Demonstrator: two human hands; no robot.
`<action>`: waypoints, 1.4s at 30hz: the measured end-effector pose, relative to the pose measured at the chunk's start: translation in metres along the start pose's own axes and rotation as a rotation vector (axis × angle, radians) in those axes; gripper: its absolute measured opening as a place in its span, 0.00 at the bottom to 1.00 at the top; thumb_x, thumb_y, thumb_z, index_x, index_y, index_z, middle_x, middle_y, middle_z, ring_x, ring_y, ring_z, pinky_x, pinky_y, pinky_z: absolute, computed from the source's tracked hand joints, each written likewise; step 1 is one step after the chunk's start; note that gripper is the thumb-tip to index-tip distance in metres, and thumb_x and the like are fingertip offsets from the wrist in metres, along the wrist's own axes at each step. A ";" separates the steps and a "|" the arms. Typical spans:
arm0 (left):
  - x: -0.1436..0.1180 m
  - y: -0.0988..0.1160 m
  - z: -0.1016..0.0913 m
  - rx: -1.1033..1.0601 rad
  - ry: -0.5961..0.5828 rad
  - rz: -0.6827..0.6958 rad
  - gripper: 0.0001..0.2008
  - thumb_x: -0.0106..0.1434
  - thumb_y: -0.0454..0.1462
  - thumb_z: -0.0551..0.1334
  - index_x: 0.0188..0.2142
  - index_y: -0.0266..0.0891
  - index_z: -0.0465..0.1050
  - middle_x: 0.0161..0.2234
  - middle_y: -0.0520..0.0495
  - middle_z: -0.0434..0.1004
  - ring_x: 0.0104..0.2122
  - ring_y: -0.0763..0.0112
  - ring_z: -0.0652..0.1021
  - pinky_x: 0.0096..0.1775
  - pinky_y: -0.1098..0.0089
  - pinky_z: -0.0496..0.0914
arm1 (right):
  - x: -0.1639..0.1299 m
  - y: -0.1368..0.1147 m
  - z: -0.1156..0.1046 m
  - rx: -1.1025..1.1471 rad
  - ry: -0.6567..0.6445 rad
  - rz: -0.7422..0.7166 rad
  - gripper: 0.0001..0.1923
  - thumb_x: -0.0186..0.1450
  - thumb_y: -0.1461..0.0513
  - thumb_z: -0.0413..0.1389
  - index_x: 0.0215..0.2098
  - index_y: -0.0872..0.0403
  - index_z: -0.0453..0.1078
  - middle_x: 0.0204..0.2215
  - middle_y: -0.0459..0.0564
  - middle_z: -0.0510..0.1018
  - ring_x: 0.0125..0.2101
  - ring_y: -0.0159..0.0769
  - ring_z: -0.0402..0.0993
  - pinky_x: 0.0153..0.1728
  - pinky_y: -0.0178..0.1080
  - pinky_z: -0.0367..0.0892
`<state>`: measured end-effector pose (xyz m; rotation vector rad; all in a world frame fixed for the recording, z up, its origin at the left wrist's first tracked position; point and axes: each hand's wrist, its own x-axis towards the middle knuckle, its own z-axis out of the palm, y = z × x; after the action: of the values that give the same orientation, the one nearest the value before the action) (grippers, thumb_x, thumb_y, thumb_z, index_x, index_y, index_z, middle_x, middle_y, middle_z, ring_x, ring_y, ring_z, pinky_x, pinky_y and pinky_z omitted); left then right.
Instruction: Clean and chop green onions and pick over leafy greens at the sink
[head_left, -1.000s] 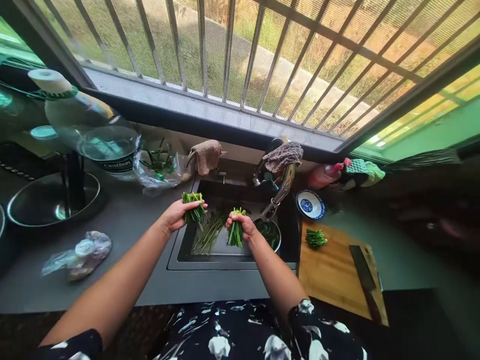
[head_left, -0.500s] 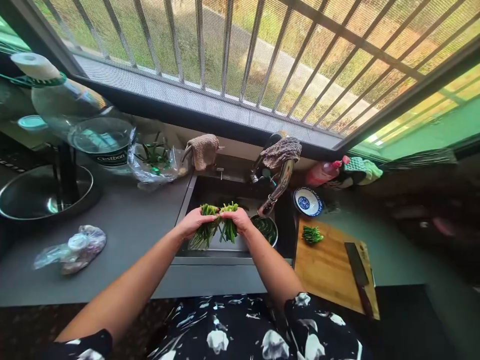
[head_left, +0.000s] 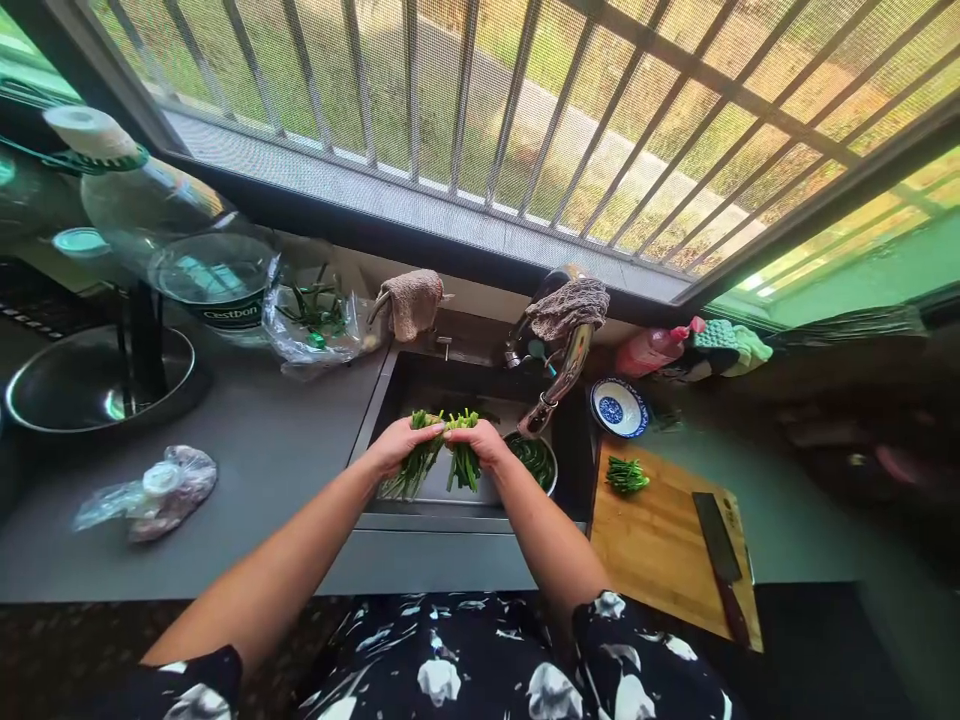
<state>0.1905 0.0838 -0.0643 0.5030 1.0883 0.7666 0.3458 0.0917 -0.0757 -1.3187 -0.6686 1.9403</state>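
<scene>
Green chive bundles (head_left: 439,455) held over the sink (head_left: 450,375), left hand (head_left: 396,446) and right hand (head_left: 480,440) fingers clamped on them, hands touching.

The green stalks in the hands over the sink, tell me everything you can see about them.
The green stalks are thin, long and fresh-looking, with pale cut ends pointing up toward the window. They form two bunches pressed side by side: the left hand grips one, the right hand the other. Their lower ends hang down into the dark sink. More loose stalks seem to lie below them.

Two hands, left (head_left: 395,447) and right (head_left: 482,442), one bundle of greens (head_left: 439,455) between; right of them, one cleaver (head_left: 721,560), one bowl (head_left: 619,406).
</scene>
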 end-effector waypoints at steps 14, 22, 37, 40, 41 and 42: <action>0.002 -0.010 -0.023 -0.040 0.170 0.034 0.15 0.38 0.35 0.74 0.26 0.33 0.74 0.25 0.45 0.78 0.24 0.70 0.76 0.28 0.72 0.70 | 0.014 0.009 -0.015 0.278 0.085 0.040 0.06 0.45 0.69 0.62 0.21 0.58 0.70 0.16 0.44 0.72 0.18 0.28 0.67 0.23 0.32 0.64; -0.005 -0.020 -0.015 0.037 0.059 0.050 0.20 0.37 0.41 0.74 0.27 0.33 0.71 0.23 0.51 0.74 0.22 0.75 0.72 0.27 0.73 0.66 | 0.013 0.010 -0.009 0.306 0.062 0.086 0.06 0.48 0.69 0.62 0.21 0.59 0.69 0.15 0.44 0.72 0.16 0.28 0.67 0.20 0.31 0.65; -0.010 -0.042 -0.024 0.042 -0.008 -0.026 0.15 0.39 0.36 0.74 0.23 0.34 0.69 0.19 0.53 0.71 0.20 0.77 0.70 0.25 0.75 0.65 | 0.018 0.010 -0.020 0.308 0.193 0.029 0.07 0.48 0.68 0.63 0.21 0.56 0.68 0.15 0.45 0.73 0.17 0.31 0.69 0.22 0.34 0.68; -0.005 -0.050 -0.029 0.005 0.001 -0.068 0.15 0.40 0.36 0.74 0.23 0.33 0.70 0.19 0.52 0.71 0.19 0.78 0.70 0.24 0.77 0.65 | 0.015 0.007 -0.021 0.312 0.128 0.049 0.03 0.50 0.68 0.61 0.23 0.57 0.70 0.18 0.46 0.75 0.17 0.29 0.68 0.21 0.32 0.66; -0.003 -0.053 -0.030 -0.011 0.024 -0.076 0.14 0.41 0.36 0.73 0.23 0.32 0.71 0.19 0.51 0.72 0.19 0.78 0.71 0.23 0.77 0.65 | 0.014 0.006 -0.021 0.314 0.107 0.057 0.02 0.50 0.68 0.60 0.24 0.58 0.71 0.18 0.47 0.76 0.17 0.28 0.68 0.21 0.32 0.66; -0.001 -0.055 -0.031 -0.029 0.062 -0.082 0.14 0.42 0.35 0.73 0.24 0.32 0.71 0.19 0.50 0.72 0.19 0.78 0.71 0.23 0.77 0.65 | 0.013 0.005 -0.021 0.316 0.094 0.061 0.01 0.51 0.68 0.59 0.24 0.59 0.71 0.19 0.48 0.77 0.17 0.29 0.68 0.21 0.32 0.66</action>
<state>0.1785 0.0479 -0.1146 0.4099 1.1471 0.7292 0.3611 0.0988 -0.0944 -1.2326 -0.2639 1.9245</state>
